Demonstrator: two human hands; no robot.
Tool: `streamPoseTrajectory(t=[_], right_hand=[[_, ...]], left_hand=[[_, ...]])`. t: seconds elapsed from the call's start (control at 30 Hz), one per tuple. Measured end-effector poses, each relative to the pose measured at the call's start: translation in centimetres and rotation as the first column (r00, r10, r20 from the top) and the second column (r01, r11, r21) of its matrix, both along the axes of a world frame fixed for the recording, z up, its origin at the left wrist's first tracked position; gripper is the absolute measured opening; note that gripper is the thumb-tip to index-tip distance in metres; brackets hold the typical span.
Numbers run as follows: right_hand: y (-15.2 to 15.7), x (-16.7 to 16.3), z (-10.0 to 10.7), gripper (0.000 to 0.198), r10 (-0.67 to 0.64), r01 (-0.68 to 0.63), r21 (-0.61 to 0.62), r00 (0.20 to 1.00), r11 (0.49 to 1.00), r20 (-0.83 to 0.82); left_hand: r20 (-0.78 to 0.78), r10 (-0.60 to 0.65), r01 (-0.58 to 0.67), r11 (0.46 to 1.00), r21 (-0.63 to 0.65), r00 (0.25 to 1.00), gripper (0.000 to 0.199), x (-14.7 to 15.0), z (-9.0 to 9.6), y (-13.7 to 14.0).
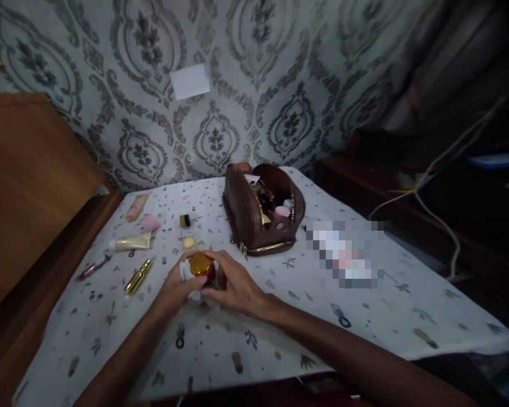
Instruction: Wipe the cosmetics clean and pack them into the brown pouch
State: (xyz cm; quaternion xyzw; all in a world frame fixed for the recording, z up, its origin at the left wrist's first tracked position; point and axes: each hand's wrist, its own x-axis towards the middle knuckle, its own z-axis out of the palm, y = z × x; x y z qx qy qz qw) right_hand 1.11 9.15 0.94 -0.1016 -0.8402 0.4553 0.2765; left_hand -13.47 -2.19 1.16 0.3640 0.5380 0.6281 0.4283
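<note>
Both my hands are closed around a small jar with a shiny gold lid [201, 264], held low over the table. My left hand [176, 284] grips its left side, with a white cloth or tissue [186, 271] between fingers and jar. My right hand [235, 285] wraps round the right side; its fingertips are partly hidden. Just beyond the hands lies a small round cream-coloured item [189, 243]. A gold tube [138, 277], perhaps a lipstick, lies left of my left hand. Behind and to the right stands a brown makeup bag [254, 223], unzipped, with cosmetics inside.
On the left of the patterned tablecloth [237, 339] lie a cream tube [132, 242], a lip gloss tube [92, 268], a pink item [150, 223], a beige tube [137, 207] and a small dark-and-gold item [185, 220]. A blurred-out object [343, 251] lies right. A wooden panel [29, 192] borders the left.
</note>
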Motion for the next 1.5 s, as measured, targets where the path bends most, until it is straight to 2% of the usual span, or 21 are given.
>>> streamPoseTrajectory(t=[0.13, 0.2, 0.27, 0.37, 0.43, 0.47, 0.53, 0.57, 0.6, 0.67, 0.73, 0.77, 0.83, 0.9, 1.0, 1.07, 1.17, 1.23, 1.37, 1.5], right_hand=[[1.6, 1.7, 3.0, 0.066, 0.131, -0.133, 0.024, 0.989, 0.991, 0.070], [2.5, 2.6, 4.3, 0.066, 0.165, -0.172, 0.046, 0.979, 0.984, 0.120], [3.3, 3.5, 5.3, 0.061, 0.168, -0.178, 0.052, 0.974, 0.983, 0.149], [4.6, 5.4, 6.5, 0.058, 0.113, -0.115, 0.031, 0.991, 0.993, 0.065], [5.5, 7.1, 7.2, 0.056, 0.044, -0.043, 0.012, 0.999, 0.999, -0.028], [6.1, 7.9, 7.6, 0.054, -0.002, 0.002, 0.002, 0.998, 1.000, -0.069], [7.4, 9.5, 8.5, 0.048, -0.142, 0.141, -0.021, 0.984, 0.990, -0.111], [8.2, 10.1, 9.0, 0.047, -0.214, 0.214, -0.020, 0.968, 0.977, -0.130], [9.0, 10.6, 9.4, 0.048, -0.278, 0.277, -0.030, 0.949, 0.960, -0.150], [10.7, 11.2, 10.4, 0.049, -0.371, 0.369, -0.044, 0.914, 0.929, -0.168], [12.2, 11.5, 11.4, 0.050, -0.422, 0.420, -0.049, 0.890, 0.906, -0.173], [13.0, 11.5, 11.8, 0.050, -0.438, 0.438, -0.042, 0.882, 0.898, -0.175], [14.5, 11.3, 12.6, 0.049, -0.464, 0.471, -0.004, 0.867, 0.882, -0.180], [15.9, 10.9, 12.9, 0.047, -0.488, 0.504, 0.075, 0.857, 0.860, -0.166], [17.6, 9.8, 12.8, 0.042, -0.501, 0.514, 0.257, 0.857, 0.818, -0.121], [18.3, 9.0, 12.5, 0.039, -0.491, 0.483, 0.382, 0.867, 0.788, -0.083], [18.6, 8.0, 12.4, 0.034, -0.481, 0.409, 0.512, 0.876, 0.755, 0.010], [18.5, 7.6, 12.5, 0.030, -0.487, 0.362, 0.553, 0.868, 0.750, 0.092], [18.6, 6.9, 12.9, 0.030, -0.513, 0.287, 0.623, 0.831, 0.727, 0.216], [19.3, 6.0, 13.6, 0.026, -0.501, 0.134, 0.713, 0.799, 0.688, 0.332]], left_hand=[[-0.181, -0.253, 0.245, 0.967, -0.069, 0.950, 0.055, -1.8, 1.6, -0.2], [-0.317, -0.293, 0.273, 0.956, -0.109, 0.902, 0.061, -1.8, 2.8, 0.2], [-0.377, -0.303, 0.257, 0.952, -0.168, 0.875, 0.064, -1.3, 4.1, 1.1], [-0.263, -0.347, 0.293, 0.930, -0.223, 0.900, 0.068, 0.4, 6.1, 3.3], [-0.195, -0.331, 0.299, 0.937, -0.179, 0.923, 0.070, 1.8, 7.4, 5.1], [-0.200, -0.318, 0.289, 0.944, -0.161, 0.927, 0.068, 2.5, 8.0, 6.1], [-0.363, -0.231, 0.200, 0.972, -0.123, 0.902, 0.055, 3.4, 9.3, 8.0], [-0.503, -0.205, 0.171, 0.979, -0.114, 0.840, 0.048, 3.6, 9.9, 8.9], [-0.664, -0.150, 0.142, 0.988, -0.066, 0.733, 0.040, 3.7, 10.4, 9.8], [-0.926, -0.045, 0.143, 0.990, 0.010, 0.374, 0.039, 3.5, 11.6, 11.6], [-0.999, 0.044, 0.150, 0.988, 0.047, 0.024, 0.055, 3.1, 12.7, 13.3], [-0.993, 0.063, 0.157, 0.987, 0.047, -0.099, 0.061, 2.9, 13.3, 14.3], [-0.963, 0.054, 0.216, 0.976, -0.004, -0.263, 0.068, 2.4, 14.5, 16.3], [-0.917, 0.001, 0.301, 0.945, -0.130, -0.399, 0.072, 2.0, 15.5, 18.4], [-0.821, -0.113, 0.310, 0.890, -0.334, -0.560, 0.080, 1.5, 16.2, 21.0], [-0.772, -0.186, 0.272, 0.864, -0.423, -0.607, 0.079, 1.3, 16.4, 22.3], [-0.743, -0.230, 0.288, 0.819, -0.497, -0.628, 0.071, 1.1, 16.3, 23.2], [-0.756, -0.221, 0.322, 0.806, -0.498, -0.616, 0.067, 0.9, 16.1, 23.4], [-0.801, -0.195, 0.363, 0.813, -0.455, -0.566, 0.066, 0.2, 15.5, 23.2], [-0.816, -0.180, 0.379, 0.817, -0.435, -0.549, 0.060, -0.3, 15.2, 23.0]])
